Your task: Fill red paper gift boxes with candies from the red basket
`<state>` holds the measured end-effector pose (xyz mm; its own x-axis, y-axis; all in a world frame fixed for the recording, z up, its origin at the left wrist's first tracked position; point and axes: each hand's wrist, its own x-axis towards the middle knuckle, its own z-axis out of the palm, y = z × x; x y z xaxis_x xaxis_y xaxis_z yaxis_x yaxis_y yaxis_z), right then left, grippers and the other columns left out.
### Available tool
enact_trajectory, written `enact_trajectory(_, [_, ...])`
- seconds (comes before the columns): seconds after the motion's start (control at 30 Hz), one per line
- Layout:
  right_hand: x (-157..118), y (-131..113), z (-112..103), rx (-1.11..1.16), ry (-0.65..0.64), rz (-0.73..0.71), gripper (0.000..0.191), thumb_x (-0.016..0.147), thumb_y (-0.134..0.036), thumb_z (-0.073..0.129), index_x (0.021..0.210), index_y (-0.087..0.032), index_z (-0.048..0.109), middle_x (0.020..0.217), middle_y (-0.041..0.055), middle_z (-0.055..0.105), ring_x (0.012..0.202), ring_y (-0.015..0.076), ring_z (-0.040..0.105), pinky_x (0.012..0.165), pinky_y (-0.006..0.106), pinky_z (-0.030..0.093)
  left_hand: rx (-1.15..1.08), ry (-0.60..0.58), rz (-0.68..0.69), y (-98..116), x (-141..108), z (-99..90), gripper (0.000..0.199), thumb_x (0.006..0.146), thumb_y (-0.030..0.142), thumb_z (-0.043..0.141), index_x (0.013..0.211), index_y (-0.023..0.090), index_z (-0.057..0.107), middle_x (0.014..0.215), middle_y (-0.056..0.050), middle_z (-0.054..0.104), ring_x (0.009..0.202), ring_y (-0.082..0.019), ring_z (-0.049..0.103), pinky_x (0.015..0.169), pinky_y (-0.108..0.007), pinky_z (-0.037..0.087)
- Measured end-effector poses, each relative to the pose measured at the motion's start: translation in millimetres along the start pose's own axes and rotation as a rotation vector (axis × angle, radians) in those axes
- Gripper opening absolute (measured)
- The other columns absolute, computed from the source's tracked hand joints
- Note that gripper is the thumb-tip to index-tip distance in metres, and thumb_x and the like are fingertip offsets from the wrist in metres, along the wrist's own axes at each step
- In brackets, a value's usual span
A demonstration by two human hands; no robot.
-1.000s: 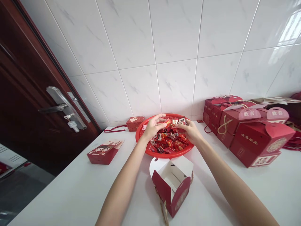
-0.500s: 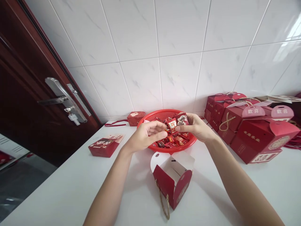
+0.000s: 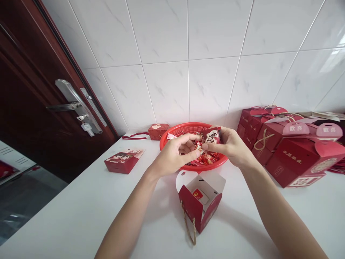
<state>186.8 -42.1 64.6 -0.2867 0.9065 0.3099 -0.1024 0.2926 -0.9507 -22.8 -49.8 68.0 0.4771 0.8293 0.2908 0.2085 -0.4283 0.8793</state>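
Note:
My right hand (image 3: 234,147) is closed on a dark red wrapped snack packet (image 3: 211,136) with a white patch, held above the red plastic basket (image 3: 194,126). My left hand (image 3: 174,154) faces it, its thumb and fingers closed on a small red-and-white wrapped candy (image 3: 198,146), partly hidden by the fingers. Below the hands, several wrapped sweets (image 3: 208,158) lie in the basket. In front of it stands a red gift box (image 3: 190,201) with its flaps up and a rope handle hanging down. A small red packet (image 3: 197,194) lies inside the box.
Several red gift boxes (image 3: 293,151) with rope handles crowd the right. A small red box (image 3: 124,162) lies at left; another (image 3: 158,131) stands by the basket, near a red ribbon (image 3: 133,136). Behind are a tiled wall and a dark door (image 3: 35,79).
My left hand has moved right, towards my right hand, and its fingers have closed on the candy. A red packet now shows inside the gift box. The view has shifted slightly.

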Motion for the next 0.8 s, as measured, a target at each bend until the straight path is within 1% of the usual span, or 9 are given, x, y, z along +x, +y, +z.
enact_trajectory(0.07, [-1,-1,3,-0.008,0.031,-0.023,0.033,0.062,-0.028,0.09,0.087,-0.019,0.071,0.076,0.0009,0.072,0.064,0.0173,0.065,0.061,0.031,0.055,-0.04,0.067,0.026,-1,0,0.5,0.041,0.082,0.033,0.077,0.12,0.02,0.066,0.085,0.0,0.067,0.078,-0.014,0.065,0.074,-0.025,0.056])
enact_trajectory(0.17, [-3,-1,7,0.014,0.154,-0.097,0.033,0.059,-0.027,0.091,0.084,-0.019,0.071,0.074,-0.0002,0.071,0.063,0.0157,0.063,0.06,0.029,0.054,-0.109,0.2,0.086,-2,3,0.7,0.039,0.081,0.036,0.079,0.113,0.018,0.068,0.088,-0.002,0.07,0.082,-0.015,0.068,0.078,-0.026,0.057])
enact_trajectory(0.2, [-3,-1,9,0.024,0.204,-0.126,0.033,0.058,-0.028,0.091,0.083,-0.019,0.07,0.074,-0.0006,0.071,0.063,0.0155,0.063,0.06,0.029,0.054,-0.126,0.221,0.093,-2,3,0.5,0.037,0.082,0.038,0.078,0.112,0.017,0.07,0.091,-0.003,0.071,0.085,-0.016,0.068,0.08,-0.026,0.057])
enact_trajectory(0.23, [-4,-1,10,0.031,0.252,-0.152,0.033,0.058,-0.028,0.091,0.081,-0.019,0.069,0.073,-0.0009,0.07,0.063,0.0153,0.063,0.06,0.029,0.054,-0.135,0.223,0.093,-2,4,0.2,0.036,0.082,0.039,0.078,0.11,0.017,0.071,0.094,-0.004,0.072,0.089,-0.017,0.069,0.081,-0.026,0.057])
enact_trajectory(0.3, [-5,-1,12,0.038,0.324,-0.191,0.032,0.059,-0.029,0.09,0.08,-0.02,0.068,0.073,-0.0017,0.07,0.062,0.0148,0.062,0.06,0.029,0.054,-0.13,0.182,0.083,-1,4,0.0,0.03,0.085,0.041,0.075,0.103,0.016,0.074,0.096,-0.005,0.073,0.091,-0.017,0.068,0.081,-0.026,0.056])
enact_trajectory(0.37, [-6,-1,14,0.037,0.352,-0.208,0.031,0.06,-0.028,0.09,0.078,-0.021,0.066,0.071,-0.0026,0.069,0.061,0.0141,0.061,0.06,0.029,0.054,-0.108,0.147,0.083,0,3,0.5,0.026,0.087,0.041,0.072,0.091,0.016,0.075,0.089,-0.004,0.072,0.085,-0.016,0.066,0.076,-0.025,0.055])
enact_trajectory(0.47, [-9,-2,15,0.04,0.333,-0.215,0.029,0.061,-0.027,0.089,0.077,-0.021,0.066,0.071,-0.003,0.069,0.061,0.0137,0.061,0.06,0.028,0.054,-0.088,0.187,0.118,1,0,2.1,0.028,0.088,0.041,0.07,0.08,0.015,0.072,0.077,-0.002,0.067,0.074,-0.015,0.062,0.068,-0.024,0.053])
enact_trajectory(0.57, [-11,-3,14,0.048,0.288,-0.204,0.028,0.062,-0.027,0.089,0.078,-0.021,0.067,0.072,-0.0027,0.07,0.062,0.0145,0.063,0.061,0.029,0.055,-0.081,0.221,0.141,2,-2,2.8,0.026,0.086,0.042,0.073,0.081,0.016,0.072,0.076,-0.001,0.065,0.073,-0.014,0.061,0.068,-0.025,0.052])
enact_trajectory(0.8, [-12,-1,13,0.137,0.211,-0.152,0.03,0.059,-0.022,0.092,0.077,-0.022,0.068,0.074,-0.003,0.071,0.065,0.0143,0.064,0.063,0.028,0.057,-0.016,0.182,0.173,5,-5,-0.9,0.028,0.09,0.041,0.069,0.076,0.017,0.068,0.074,-0.001,0.063,0.071,-0.014,0.057,0.07,-0.027,0.048])
